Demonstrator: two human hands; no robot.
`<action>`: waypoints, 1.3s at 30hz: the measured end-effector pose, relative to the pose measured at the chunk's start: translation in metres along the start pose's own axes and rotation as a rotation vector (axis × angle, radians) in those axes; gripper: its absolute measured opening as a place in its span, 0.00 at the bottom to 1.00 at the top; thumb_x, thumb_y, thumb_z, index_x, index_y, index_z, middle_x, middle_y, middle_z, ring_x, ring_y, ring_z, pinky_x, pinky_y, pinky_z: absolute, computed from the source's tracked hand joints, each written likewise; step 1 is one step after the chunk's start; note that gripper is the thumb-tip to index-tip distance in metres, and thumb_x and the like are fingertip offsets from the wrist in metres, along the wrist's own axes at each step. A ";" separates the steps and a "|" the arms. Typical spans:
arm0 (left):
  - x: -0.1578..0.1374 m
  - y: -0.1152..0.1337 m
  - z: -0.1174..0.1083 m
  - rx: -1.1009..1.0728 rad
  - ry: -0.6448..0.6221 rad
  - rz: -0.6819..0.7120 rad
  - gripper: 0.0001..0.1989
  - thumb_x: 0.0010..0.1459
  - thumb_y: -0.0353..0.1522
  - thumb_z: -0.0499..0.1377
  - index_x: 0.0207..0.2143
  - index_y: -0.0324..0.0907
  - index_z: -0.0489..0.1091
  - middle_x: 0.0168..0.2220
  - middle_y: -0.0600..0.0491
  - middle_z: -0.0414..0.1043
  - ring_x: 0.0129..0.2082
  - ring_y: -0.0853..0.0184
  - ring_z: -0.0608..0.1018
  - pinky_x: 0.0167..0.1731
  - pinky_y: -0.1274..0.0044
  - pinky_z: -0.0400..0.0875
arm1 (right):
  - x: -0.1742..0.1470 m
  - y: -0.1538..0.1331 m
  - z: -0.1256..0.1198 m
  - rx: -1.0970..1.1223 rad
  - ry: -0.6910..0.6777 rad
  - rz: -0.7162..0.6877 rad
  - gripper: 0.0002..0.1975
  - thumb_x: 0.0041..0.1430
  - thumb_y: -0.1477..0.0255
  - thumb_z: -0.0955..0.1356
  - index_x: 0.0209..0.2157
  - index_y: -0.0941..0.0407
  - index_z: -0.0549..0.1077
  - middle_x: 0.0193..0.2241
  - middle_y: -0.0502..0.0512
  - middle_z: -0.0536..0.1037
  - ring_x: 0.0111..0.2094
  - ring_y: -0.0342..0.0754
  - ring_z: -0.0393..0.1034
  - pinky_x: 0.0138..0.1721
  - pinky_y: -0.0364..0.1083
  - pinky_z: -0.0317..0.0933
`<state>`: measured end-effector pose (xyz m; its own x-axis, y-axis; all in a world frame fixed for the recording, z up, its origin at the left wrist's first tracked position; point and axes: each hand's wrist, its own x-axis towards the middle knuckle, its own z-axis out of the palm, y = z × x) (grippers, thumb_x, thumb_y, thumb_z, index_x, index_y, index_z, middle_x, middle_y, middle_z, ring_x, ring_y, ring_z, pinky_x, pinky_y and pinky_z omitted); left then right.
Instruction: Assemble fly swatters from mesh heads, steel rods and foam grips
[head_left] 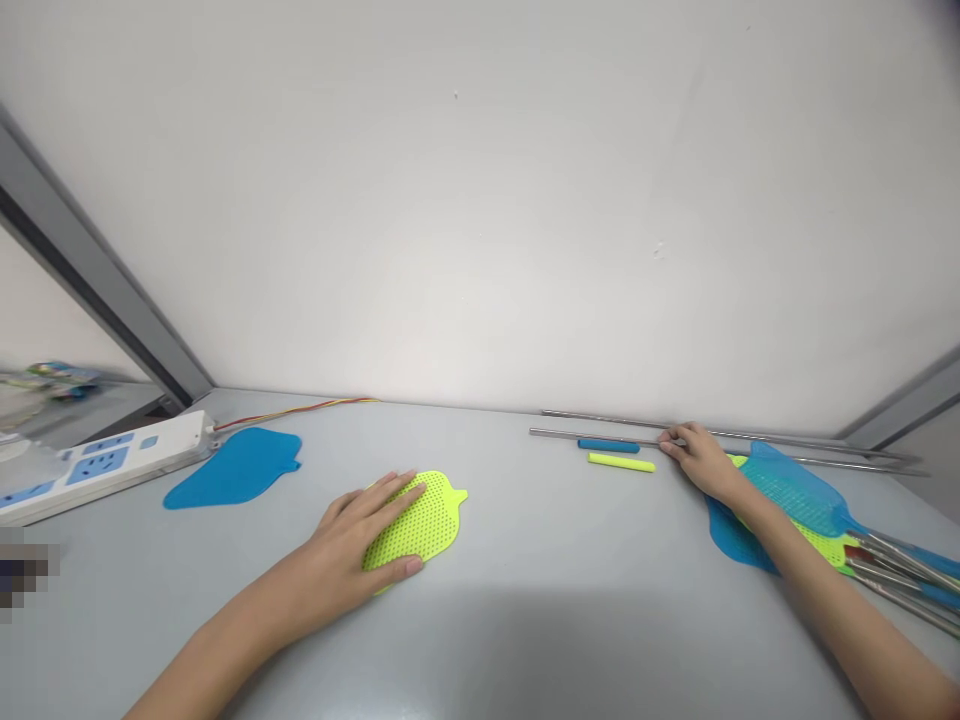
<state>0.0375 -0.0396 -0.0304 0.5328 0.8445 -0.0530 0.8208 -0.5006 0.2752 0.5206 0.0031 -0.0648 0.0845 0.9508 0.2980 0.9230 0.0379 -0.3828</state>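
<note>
My left hand (367, 535) lies with its fingers spread over a yellow-green perforated fly swatter head (439, 515), whose short neck points right. At the back right, my right hand (697, 460) pinches a thin metal rod (551, 433) lying near the wall. Behind it, a second metal rod (577, 414) runs along the wall's foot. Just in front of the rods are a blue tube (607, 446) and a yellow-green tube (621, 462). Over at the left, a blue fly swatter head (236, 470) rests flat on the table.
A white power strip (142, 455) sits at the left, with red and yellow wires (300, 408) trailing to the wall. Under and beside my right forearm are several blue and yellow-green fly swatters (799, 485) with metal shafts. A grey post (112, 260) rises at the left.
</note>
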 end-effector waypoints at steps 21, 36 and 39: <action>-0.001 -0.016 -0.009 0.027 0.049 -0.076 0.28 0.54 0.45 0.48 0.57 0.55 0.46 0.60 0.59 0.43 0.57 0.56 0.52 0.51 0.66 0.54 | -0.002 -0.032 -0.034 -0.040 0.078 -0.186 0.17 0.57 0.69 0.55 0.42 0.52 0.71 0.35 0.54 0.72 0.35 0.51 0.59 0.40 0.52 0.51; 0.004 -0.036 -0.005 0.093 0.143 -0.242 0.27 0.57 0.44 0.42 0.58 0.48 0.44 0.60 0.55 0.43 0.59 0.59 0.48 0.53 0.65 0.51 | -0.019 -0.099 -0.067 0.093 0.000 -0.348 0.16 0.58 0.71 0.56 0.42 0.51 0.70 0.28 0.53 0.72 0.33 0.48 0.60 0.39 0.50 0.53; 0.004 -0.023 -0.008 0.019 0.242 -0.247 0.29 0.56 0.44 0.44 0.59 0.51 0.41 0.60 0.56 0.42 0.58 0.58 0.50 0.53 0.66 0.52 | -0.030 -0.123 -0.076 0.183 -0.195 -0.302 0.16 0.58 0.70 0.56 0.42 0.51 0.70 0.28 0.53 0.70 0.29 0.46 0.61 0.31 0.46 0.56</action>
<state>0.0192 -0.0234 -0.0291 0.2552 0.9601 0.1141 0.9238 -0.2770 0.2645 0.4332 -0.0534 0.0402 -0.2692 0.9284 0.2560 0.8119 0.3617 -0.4582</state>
